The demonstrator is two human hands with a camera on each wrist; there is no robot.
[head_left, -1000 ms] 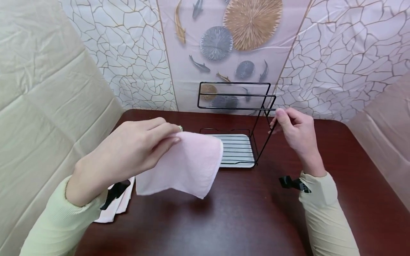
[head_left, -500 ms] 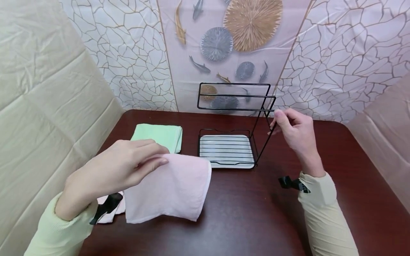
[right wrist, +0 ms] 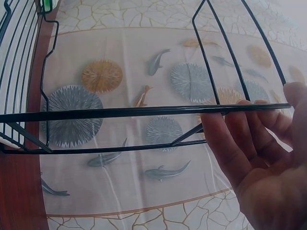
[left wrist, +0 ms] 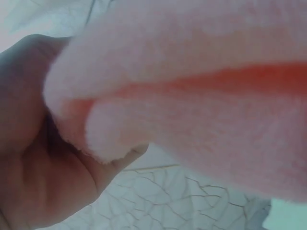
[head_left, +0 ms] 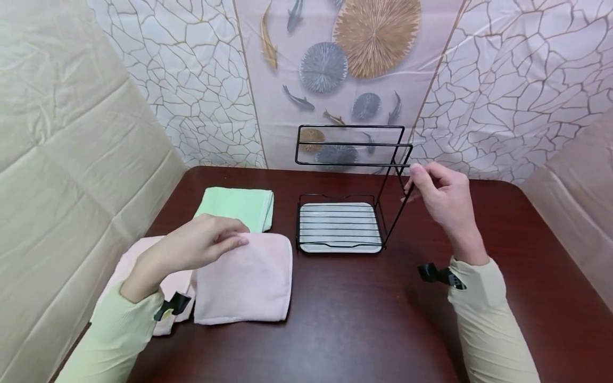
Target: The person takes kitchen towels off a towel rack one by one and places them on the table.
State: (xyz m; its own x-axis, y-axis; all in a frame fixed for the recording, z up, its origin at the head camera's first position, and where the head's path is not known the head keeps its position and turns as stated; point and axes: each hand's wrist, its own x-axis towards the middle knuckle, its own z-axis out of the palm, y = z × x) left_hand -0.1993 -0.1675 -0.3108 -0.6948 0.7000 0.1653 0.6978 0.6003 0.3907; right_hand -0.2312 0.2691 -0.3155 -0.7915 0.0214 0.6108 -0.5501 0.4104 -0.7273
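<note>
My left hand point(head_left: 201, 244) pinches the upper left edge of a folded pink towel point(head_left: 251, 282), which hangs flat and square close over the table. In the left wrist view the towel's folded layers point(left wrist: 201, 129) fill most of the picture, with the fingers partly behind them. With thumb and fingers, my right hand point(head_left: 442, 194) grips the right upright of a black wire rack point(head_left: 351, 165). The right wrist view shows those fingers point(right wrist: 225, 143) curled against the rack's bar. A white tray point(head_left: 340, 247) sits in the rack's base under thin wires.
Another pink towel point(head_left: 139, 255) lies partly under my left forearm. Behind the left hand lies a folded green towel point(head_left: 239, 202). The dark red table point(head_left: 354, 319) meets a patterned wall cloth point(head_left: 215, 106) at the back, with beige cloth on both sides.
My left hand has drawn the pink towel back toward me, left and lower, and the towel has flattened out. The green towel has come into sight. My right hand and the rack stay put.
</note>
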